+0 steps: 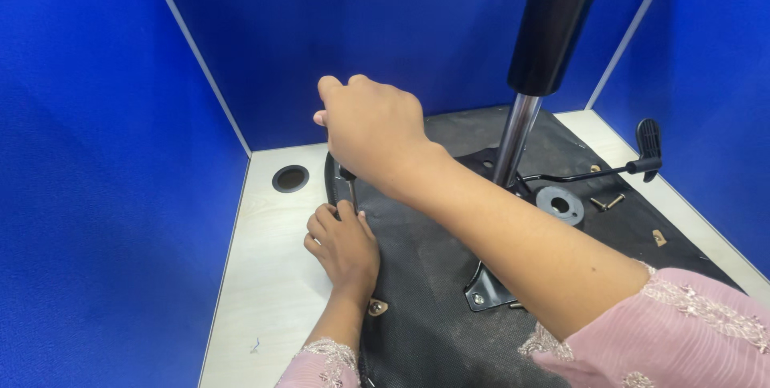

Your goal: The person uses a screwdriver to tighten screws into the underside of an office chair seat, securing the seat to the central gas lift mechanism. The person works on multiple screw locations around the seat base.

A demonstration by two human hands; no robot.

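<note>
The right hand (375,135) is closed round the screwdriver (350,187) handle, upright left of the gas cylinder (553,27), while the left hand (343,245) pinches its slim, stiff, likely slippery shaft

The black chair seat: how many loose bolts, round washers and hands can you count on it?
Loose bolts: 2
Round washers: 1
Hands: 2, left hand, right hand
Total: 5
</note>
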